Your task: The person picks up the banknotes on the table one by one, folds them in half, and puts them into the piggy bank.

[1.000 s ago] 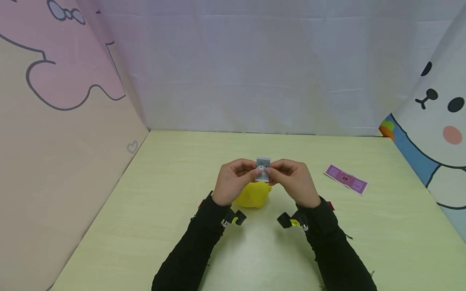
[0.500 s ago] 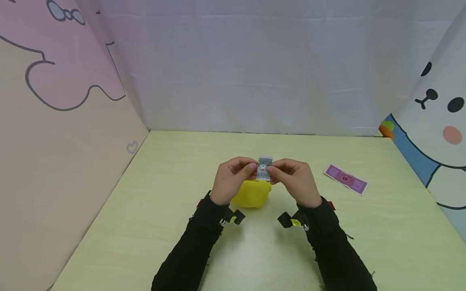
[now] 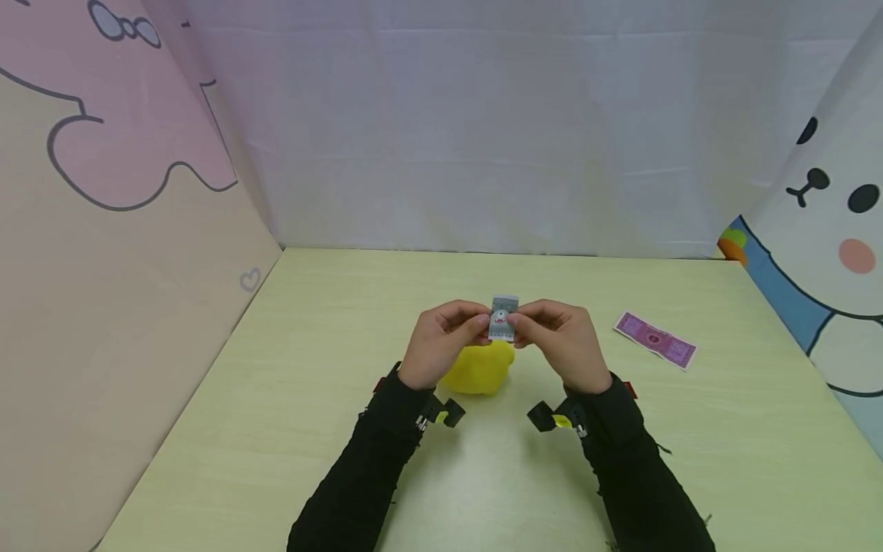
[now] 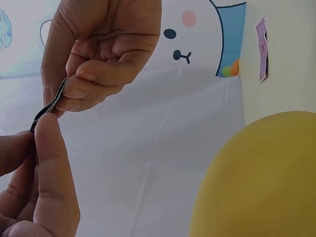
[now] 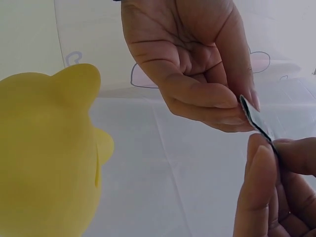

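Your left hand (image 3: pixel 438 346) and right hand (image 3: pixel 567 346) both pinch folded grey banknote (image 3: pixel 500 328), held higher than yellow piggy bank (image 3: pixel 477 372), not touching it. Purple banknote (image 3: pixel 655 340) on table (image 3: pixel 234 460) to your right.

head: above, forward-down, farther | wrists: close, facing inward, seemingly tilted | all share: folded note (image 3: pixel 502 328), yellow figure (image 3: pixel 478 371)

Curtained booth: table (image 3: pixel 345 322), cartoon-print drapes (image 3: pixel 821 245)
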`<state>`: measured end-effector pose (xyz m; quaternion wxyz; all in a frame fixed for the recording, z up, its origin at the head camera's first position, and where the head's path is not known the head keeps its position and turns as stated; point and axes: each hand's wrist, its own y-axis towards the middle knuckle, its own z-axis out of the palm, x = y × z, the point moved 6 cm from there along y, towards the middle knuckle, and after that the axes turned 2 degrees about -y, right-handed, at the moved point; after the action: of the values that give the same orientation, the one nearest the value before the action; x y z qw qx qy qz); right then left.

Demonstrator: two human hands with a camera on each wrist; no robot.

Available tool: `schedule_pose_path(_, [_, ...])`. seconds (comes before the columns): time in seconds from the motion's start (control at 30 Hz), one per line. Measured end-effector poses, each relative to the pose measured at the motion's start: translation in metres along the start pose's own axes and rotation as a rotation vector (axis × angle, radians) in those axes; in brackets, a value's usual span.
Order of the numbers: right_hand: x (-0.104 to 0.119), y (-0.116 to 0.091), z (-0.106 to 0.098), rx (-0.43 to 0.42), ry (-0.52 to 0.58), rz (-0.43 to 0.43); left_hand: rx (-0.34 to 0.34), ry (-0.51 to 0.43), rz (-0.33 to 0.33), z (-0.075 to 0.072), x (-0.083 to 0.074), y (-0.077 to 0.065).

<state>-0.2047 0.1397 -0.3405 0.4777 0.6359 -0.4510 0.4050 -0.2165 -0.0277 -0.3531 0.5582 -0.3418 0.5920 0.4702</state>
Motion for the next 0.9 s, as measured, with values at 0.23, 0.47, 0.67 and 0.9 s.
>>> schedule_pose_path(0.23, [0.0016,-0.0002,-0.0005,-0.010,-0.002,0.004,0.025,-0.022,-0.003,0.0013,-0.0013,-0.0008])
schedule_pose_path(0.47, [0.0010,-0.0003,-0.0005,-0.009,0.003,0.004,0.049,-0.059,0.021,0.0030,-0.0025,-0.0016])
schedule_pose_path(0.67, [0.0012,-0.0007,-0.0007,-0.017,-0.005,0.004,0.056,-0.072,0.026,0.0045,-0.0040,-0.0030])
schedule_pose_path(0.9, [0.0012,-0.0011,-0.0007,-0.023,-0.002,-0.007,0.067,-0.079,0.026,0.0062,-0.0049,-0.0039])
